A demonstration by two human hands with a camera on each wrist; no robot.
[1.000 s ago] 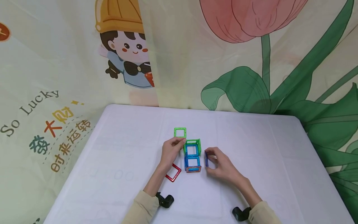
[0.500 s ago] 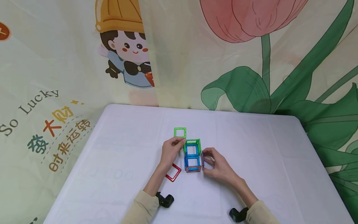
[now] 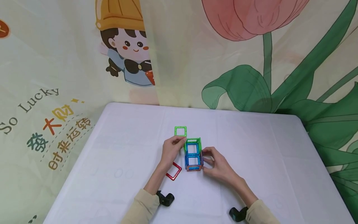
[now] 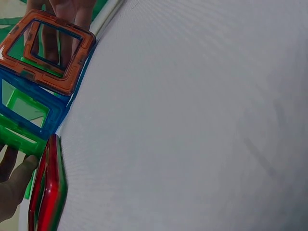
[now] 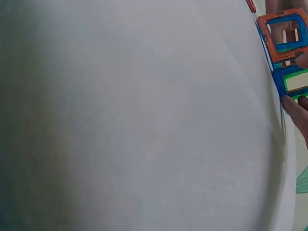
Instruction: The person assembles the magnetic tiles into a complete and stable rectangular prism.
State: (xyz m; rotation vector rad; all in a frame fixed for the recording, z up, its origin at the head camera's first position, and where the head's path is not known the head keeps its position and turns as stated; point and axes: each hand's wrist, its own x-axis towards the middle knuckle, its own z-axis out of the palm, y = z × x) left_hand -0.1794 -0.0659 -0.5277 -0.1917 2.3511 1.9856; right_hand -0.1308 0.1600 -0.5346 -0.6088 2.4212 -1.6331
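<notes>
A small structure of square magnetic tiles stands on the table in the head view, with a green part (image 3: 193, 140) at the back, blue tiles (image 3: 193, 156) nearer and an orange tile (image 3: 194, 170) in front. My left hand (image 3: 171, 152) grips the structure's green back left corner with thumb and fingertips. At the right side, my right hand (image 3: 219, 163) pinches a blue tile (image 5: 279, 85) by its edges, held upright against the structure. The orange front tile (image 4: 72, 79) also shows in the left wrist view. Fingers partly hide the structure's sides.
A loose green tile (image 3: 175, 131) lies behind my left hand. A red tile (image 3: 177, 175) lies near my left wrist, partly covered by it; the left wrist view shows its red edge (image 4: 48, 202) with green beside it. The white table (image 3: 279, 174) meets a printed cloth backdrop.
My right hand has moved left with the blue tile, from a gap beside the structure to contact with its right side. My left hand has stayed at the green corner.
</notes>
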